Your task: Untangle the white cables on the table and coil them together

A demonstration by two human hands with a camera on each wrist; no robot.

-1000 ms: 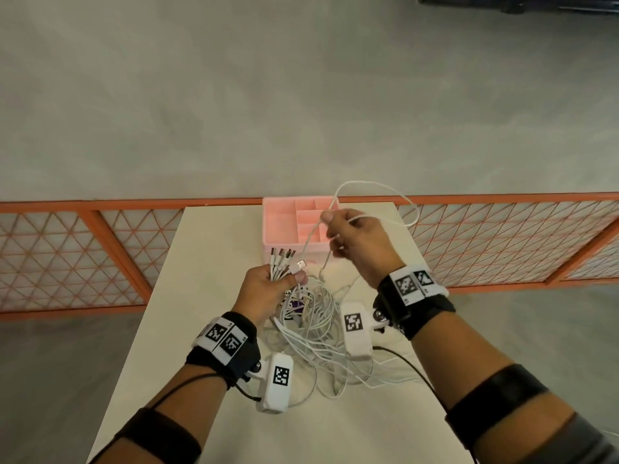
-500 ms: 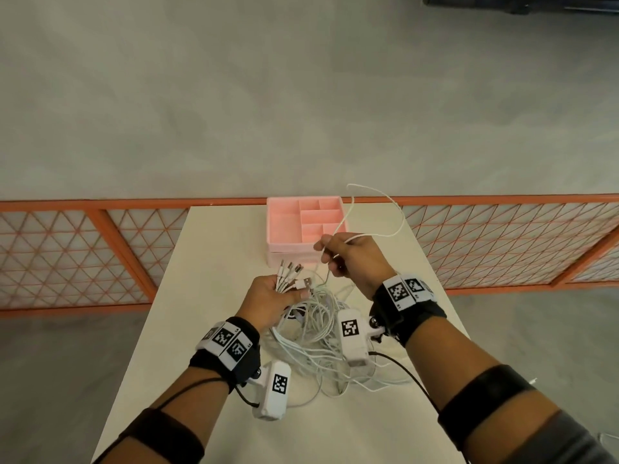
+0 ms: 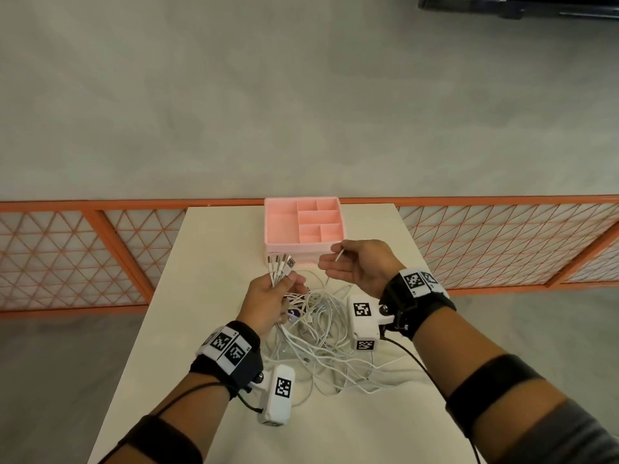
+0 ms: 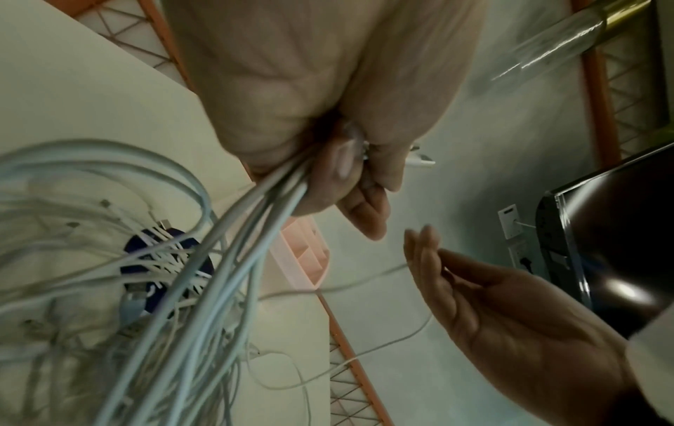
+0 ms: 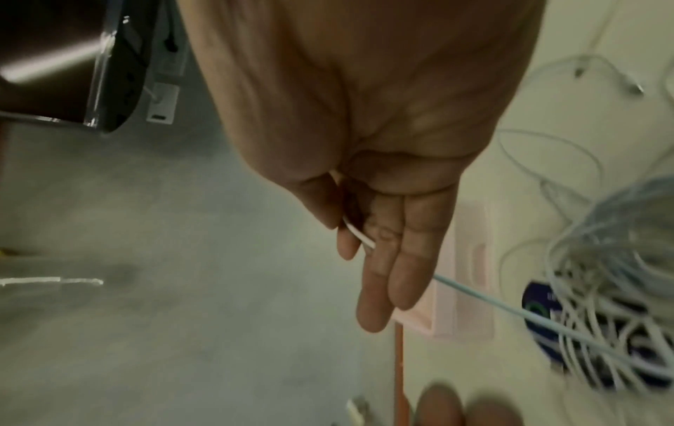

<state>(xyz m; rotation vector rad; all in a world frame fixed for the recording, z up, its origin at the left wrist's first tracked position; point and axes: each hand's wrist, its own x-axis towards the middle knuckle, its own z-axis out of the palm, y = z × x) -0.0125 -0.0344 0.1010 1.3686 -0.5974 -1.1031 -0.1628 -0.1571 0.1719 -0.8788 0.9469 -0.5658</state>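
Above the table (image 3: 207,329), left hand (image 3: 268,301) grips four gathered cable ends (image 3: 280,264); right hand (image 3: 360,266), lowered from its earlier raised pull, pinches one freed end (image 3: 339,255) beside them, tangle (image 3: 321,349) below; regrouping likely next

A: Where is the cable tangle (image 3: 321,333)?
B: On the table (image 3: 207,249), between both wrists.
A: And the compartment tray (image 3: 303,222)?
B: Behind the tangle, at the table's far edge.
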